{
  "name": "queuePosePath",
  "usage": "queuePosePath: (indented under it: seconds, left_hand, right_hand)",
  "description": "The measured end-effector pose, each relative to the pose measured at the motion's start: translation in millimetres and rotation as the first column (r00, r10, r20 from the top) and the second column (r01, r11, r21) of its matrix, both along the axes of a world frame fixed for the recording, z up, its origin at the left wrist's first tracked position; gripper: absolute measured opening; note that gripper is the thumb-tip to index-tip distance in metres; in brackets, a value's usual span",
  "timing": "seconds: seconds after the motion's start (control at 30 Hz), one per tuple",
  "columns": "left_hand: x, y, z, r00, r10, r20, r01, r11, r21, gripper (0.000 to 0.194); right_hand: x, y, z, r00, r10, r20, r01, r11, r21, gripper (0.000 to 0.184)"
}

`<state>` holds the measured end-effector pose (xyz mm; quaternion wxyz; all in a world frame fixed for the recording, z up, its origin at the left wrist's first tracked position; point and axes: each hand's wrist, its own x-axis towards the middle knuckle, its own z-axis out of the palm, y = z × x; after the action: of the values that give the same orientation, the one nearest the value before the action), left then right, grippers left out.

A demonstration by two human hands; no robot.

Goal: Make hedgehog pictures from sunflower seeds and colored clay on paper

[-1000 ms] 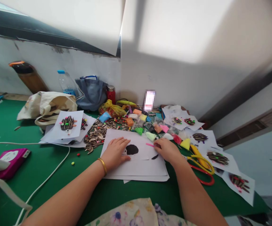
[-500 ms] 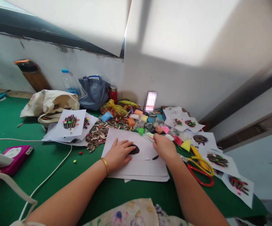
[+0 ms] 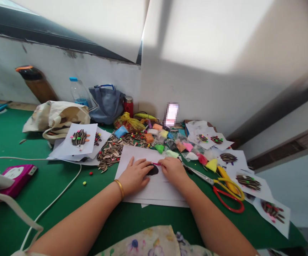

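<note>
White paper [image 3: 140,193] lies on the green table, with a flat dark patch [image 3: 153,170], like black clay, near its middle. My left hand [image 3: 134,177] rests open on the sheet, its fingertips at the patch's left edge. My right hand [image 3: 173,172] is closed around a thin pink stick-like tool [image 3: 156,164], whose tip reaches the patch's upper edge; most of the tool is hidden in the fingers. Close by on the right lie scissors [image 3: 212,181] with yellow and red handles. Sunflower seeds [image 3: 113,149] are heaped beyond the paper on the left.
Small bags of coloured clay [image 3: 180,145] spread behind the paper. Sheets with seed-covered hedgehog figures [image 3: 248,181] lie at the right, and more sheets [image 3: 80,140] at the left. A white cable [image 3: 63,193] and a magenta device [image 3: 17,179] sit at far left. A phone [image 3: 171,113] stands against the wall.
My right hand has moved left and lowered toward the dark patch, bringing the pink tool to its upper edge. The scissor blades are now uncovered. My left hand stays in place.
</note>
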<state>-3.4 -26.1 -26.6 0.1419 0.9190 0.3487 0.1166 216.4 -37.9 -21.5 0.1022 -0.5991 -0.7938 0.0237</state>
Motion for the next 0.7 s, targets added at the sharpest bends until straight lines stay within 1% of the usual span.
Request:
queuePosePath:
  seconds: [0.2, 0.33, 0.4, 0.53, 0.7]
  left_hand:
    - [0.8, -0.8, 0.7, 1.000, 0.020, -0.007, -0.020, 1.000, 0.017, 0.052]
    - [1.4, -1.1, 3.2, 1.000, 0.027, 0.000, -0.027, 0.999, 0.024, 0.052]
    - [1.5, -0.9, 3.8, 1.000, 0.020, 0.004, -0.020, 0.999, 0.025, 0.052]
    - [1.7, -0.4, 3.4, 1.000, 0.014, -0.001, -0.014, 0.999, 0.031, 0.053]
    - [3.8, -0.9, 1.9, 1.000, 0.021, -0.019, -0.021, 0.999, 0.043, 0.053]
  right_hand:
    - [1.8, 0.4, -3.6, 0.998, 0.043, -0.046, -0.042, 0.999, 0.019, 0.024]
    - [-0.1, -1.0, -3.6, 0.999, 0.006, -0.049, -0.004, 0.999, 0.042, 0.023]
    - [-0.4, -1.6, -3.4, 0.999, 0.008, -0.043, -0.006, 0.999, 0.034, 0.023]
    - [1.8, -1.8, -2.2, 0.996, 0.061, -0.058, -0.061, 0.998, -0.005, 0.024]
    - [5.9, -3.9, 2.1, 0.998, 0.033, -0.051, -0.033, 0.999, -0.003, 0.023]
